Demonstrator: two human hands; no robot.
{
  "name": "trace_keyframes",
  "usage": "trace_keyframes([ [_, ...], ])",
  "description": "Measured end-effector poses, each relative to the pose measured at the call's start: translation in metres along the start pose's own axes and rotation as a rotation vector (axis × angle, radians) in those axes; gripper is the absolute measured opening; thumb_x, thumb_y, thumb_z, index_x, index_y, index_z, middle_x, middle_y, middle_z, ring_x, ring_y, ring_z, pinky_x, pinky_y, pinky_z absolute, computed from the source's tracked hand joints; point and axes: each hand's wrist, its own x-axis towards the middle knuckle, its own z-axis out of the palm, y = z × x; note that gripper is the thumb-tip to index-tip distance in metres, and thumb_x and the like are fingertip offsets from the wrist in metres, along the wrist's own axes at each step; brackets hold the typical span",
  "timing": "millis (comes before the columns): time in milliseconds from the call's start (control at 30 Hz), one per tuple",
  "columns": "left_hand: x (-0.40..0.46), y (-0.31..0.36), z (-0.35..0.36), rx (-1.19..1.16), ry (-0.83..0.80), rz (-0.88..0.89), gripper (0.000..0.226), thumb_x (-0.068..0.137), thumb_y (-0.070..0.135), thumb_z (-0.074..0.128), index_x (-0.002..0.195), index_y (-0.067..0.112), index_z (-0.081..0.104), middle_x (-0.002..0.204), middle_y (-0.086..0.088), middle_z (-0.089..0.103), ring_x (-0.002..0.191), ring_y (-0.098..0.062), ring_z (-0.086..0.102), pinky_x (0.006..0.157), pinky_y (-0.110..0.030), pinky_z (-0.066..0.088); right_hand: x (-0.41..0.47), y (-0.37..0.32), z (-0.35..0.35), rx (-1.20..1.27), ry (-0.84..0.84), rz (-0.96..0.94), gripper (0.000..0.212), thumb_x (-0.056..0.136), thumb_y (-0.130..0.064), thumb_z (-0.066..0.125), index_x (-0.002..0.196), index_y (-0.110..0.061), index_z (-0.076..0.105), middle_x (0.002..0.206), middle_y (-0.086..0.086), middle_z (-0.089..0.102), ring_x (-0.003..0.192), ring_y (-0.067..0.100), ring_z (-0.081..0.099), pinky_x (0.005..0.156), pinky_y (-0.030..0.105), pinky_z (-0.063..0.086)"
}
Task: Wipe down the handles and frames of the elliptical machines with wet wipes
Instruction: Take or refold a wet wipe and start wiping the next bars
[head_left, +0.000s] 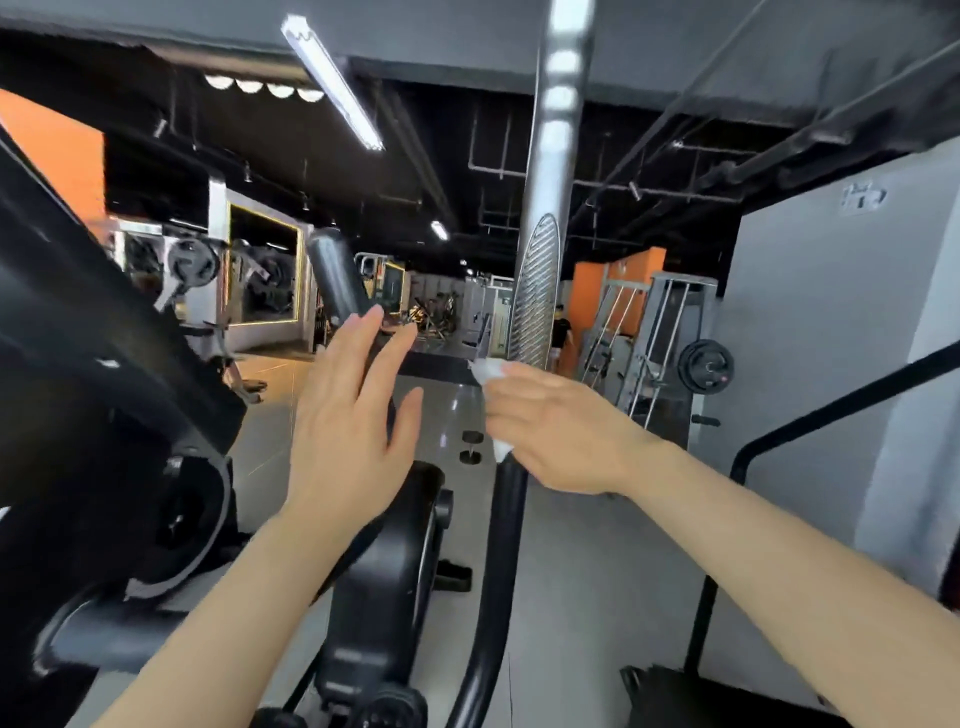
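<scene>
The elliptical's long moving handle (540, 291) rises through the middle of the view, silver with a ribbed grip above and black tube (493, 582) below. My right hand (561, 431) wraps a white wet wipe (488, 371) around this bar where silver meets black. My left hand (348, 415) hovers with fingers spread and straight, just in front of a short black foam-covered handle (335, 278); I cannot tell whether it touches it. The machine's black console and body (93, 415) fill the left side.
A black drive housing (384, 561) sits low in the centre. A black rail (831, 410) and grey wall stand to the right. Weight machines, plates and a distant person (561, 332) occupy the far gym floor.
</scene>
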Motion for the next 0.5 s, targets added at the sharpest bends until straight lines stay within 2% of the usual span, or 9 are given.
trace_keyframes([
  [67,0.014,-0.004,0.006,0.057,0.036,0.008,0.048,0.096,0.023,0.048,0.143,0.012,0.047,0.153,-0.015,0.038,0.145,-0.034,0.028,0.116,-0.059,0.022,0.006,0.014,-0.005,-0.013,-0.047,-0.091,0.035,0.09,-0.009,0.035,0.092,-0.011,0.069,0.094,0.004,0.067,0.101,0.026,0.062,0.117,0.035,0.027],
  [133,0.03,-0.009,0.01,0.173,0.101,0.01,0.048,0.097,0.028,0.045,0.143,0.014,0.048,0.154,-0.014,0.037,0.146,-0.034,0.025,0.118,-0.055,0.013,0.021,0.042,-0.018,-0.051,-0.022,-0.138,0.032,0.087,-0.004,0.035,0.089,-0.011,0.066,0.088,0.005,0.065,0.093,0.029,0.062,0.11,0.04,0.039],
  [233,0.062,-0.018,0.014,0.306,0.181,0.001,0.048,0.099,0.031,0.042,0.145,0.016,0.045,0.156,-0.013,0.035,0.148,-0.032,0.021,0.119,-0.053,0.005,0.052,0.099,-0.061,-0.183,0.063,-0.161,0.034,0.084,0.0,0.032,0.088,-0.009,0.064,0.087,0.008,0.064,0.089,0.03,0.063,0.105,0.048,0.045],
  [300,0.085,-0.023,0.019,0.331,0.21,-0.019,0.048,0.1,0.032,0.04,0.145,0.017,0.044,0.156,-0.012,0.034,0.148,-0.031,0.019,0.119,-0.052,0.002,0.068,0.137,-0.093,-0.286,0.091,-0.157,0.03,0.082,0.004,0.037,0.089,-0.007,0.064,0.088,0.01,0.064,0.09,0.031,0.062,0.105,0.05,0.046],
  [367,0.104,-0.024,0.028,0.346,0.228,-0.027,0.047,0.101,0.033,0.037,0.144,0.017,0.045,0.156,-0.012,0.035,0.149,-0.03,0.019,0.118,-0.053,0.003,0.081,0.171,-0.119,-0.404,0.13,-0.066,0.025,0.084,0.003,0.044,0.093,-0.007,0.065,0.093,0.01,0.065,0.094,0.031,0.06,0.1,0.043,0.047],
  [433,0.113,-0.024,0.038,0.397,0.248,-0.032,0.046,0.102,0.034,0.036,0.143,0.017,0.048,0.154,-0.01,0.039,0.149,-0.029,0.021,0.118,-0.056,0.007,0.091,0.194,-0.135,-0.454,0.118,0.113,0.025,0.086,-0.001,0.047,0.103,-0.008,0.064,0.103,0.009,0.063,0.1,0.033,0.056,0.083,0.046,0.052],
  [500,0.115,-0.027,0.045,0.433,0.296,-0.016,0.045,0.102,0.033,0.038,0.142,0.017,0.049,0.152,-0.009,0.043,0.148,-0.029,0.024,0.118,-0.056,0.01,0.099,0.195,-0.137,-0.403,0.113,0.257,0.023,0.086,-0.005,0.047,0.104,-0.007,0.061,0.106,0.009,0.06,0.102,0.034,0.055,0.076,0.049,0.052],
])
